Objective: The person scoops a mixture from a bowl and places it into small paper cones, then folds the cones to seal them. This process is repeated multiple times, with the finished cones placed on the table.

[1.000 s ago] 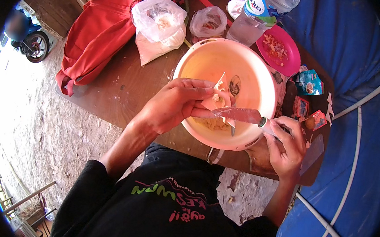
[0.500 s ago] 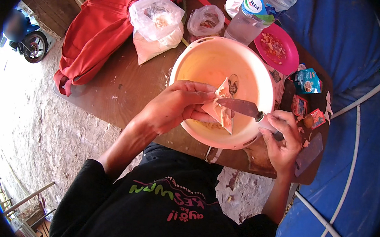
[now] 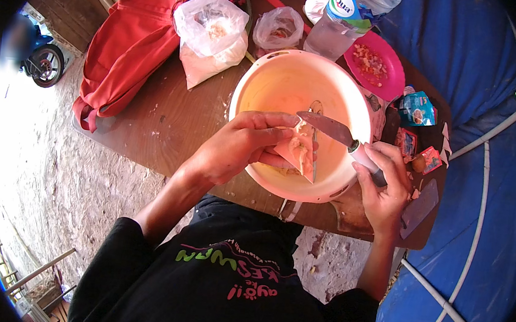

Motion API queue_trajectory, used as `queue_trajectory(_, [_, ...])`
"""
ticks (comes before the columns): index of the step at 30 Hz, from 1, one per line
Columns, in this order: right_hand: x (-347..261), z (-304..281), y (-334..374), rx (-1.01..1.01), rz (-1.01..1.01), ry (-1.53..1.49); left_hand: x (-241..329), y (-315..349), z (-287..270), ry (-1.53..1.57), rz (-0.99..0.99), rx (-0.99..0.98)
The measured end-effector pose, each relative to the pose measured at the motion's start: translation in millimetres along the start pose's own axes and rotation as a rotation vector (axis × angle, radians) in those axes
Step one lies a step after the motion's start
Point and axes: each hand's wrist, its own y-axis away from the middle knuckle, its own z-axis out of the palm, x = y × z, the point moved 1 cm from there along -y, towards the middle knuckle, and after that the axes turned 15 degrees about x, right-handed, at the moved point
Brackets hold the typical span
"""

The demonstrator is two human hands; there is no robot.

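Note:
Over the basin, my left hand [image 3: 228, 146] pinches a small pale triangular piece [image 3: 298, 154] smeared with creamy, whitish paste; I cannot tell its material. My right hand [image 3: 385, 184] is wrapped round the white handle of a knife [image 3: 333, 129]. The blade points left, its tip by the top of the piece, close to my left fingertips. Beneath both hands stands a large white basin [image 3: 242, 92] with a pinkish-orange cast inside. A rounded, metallic-looking shape [image 3: 316, 105] shows in it, partly hidden behind the blade.
On the brown table [image 3: 157, 115] lie a red cloth bag [image 3: 136, 40], a bag of white powder [image 3: 209, 52], a smaller clear bag [image 3: 278, 31], a large water bottle [image 3: 337, 30] and a pink plate of chopped bits [image 3: 373, 67]. Small packets [image 3: 419, 109] sit at the right.
The knife has risen slightly and its tip has shifted to the top of the triangular piece. My left hand has turned the piece so more of its paste-covered face shows.

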Motion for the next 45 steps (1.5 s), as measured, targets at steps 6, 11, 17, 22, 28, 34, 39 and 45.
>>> queue_trajectory(6, [0, 7, 8, -0.006, 0.038, -0.004, -2, 0, 0, 0.097, -0.027, -0.042])
queue_trajectory(11, [0, 6, 12, 0.007, 0.014, 0.021, -3, 3, 0, 0.110, -0.035, -0.005])
queue_trajectory(17, [-2, -2, 16, 0.065, -0.025, 0.058, 1, 7, 1, 0.100, -0.026, -0.050])
queue_trajectory(22, [2, -7, 17, 0.097, -0.066, 0.083, 2, 7, 2, 0.104, -0.028, -0.079])
queue_trajectory(28, [8, -23, 23, 0.176, 0.025, 0.181, 1, 1, -7, 0.103, 0.021, -0.014])
queue_trajectory(34, [29, -58, 62, 0.516, 0.348, 0.152, 3, -3, -8, 0.088, 0.110, 0.106])
queue_trajectory(39, [32, -42, 119, 0.477, 0.751, 0.379, 0, -16, 7, 0.093, 0.162, 0.134])
queue_trajectory(45, [28, 0, 129, 0.403, 0.712, 0.626, -9, -29, 24, 0.071, 0.096, 0.045])
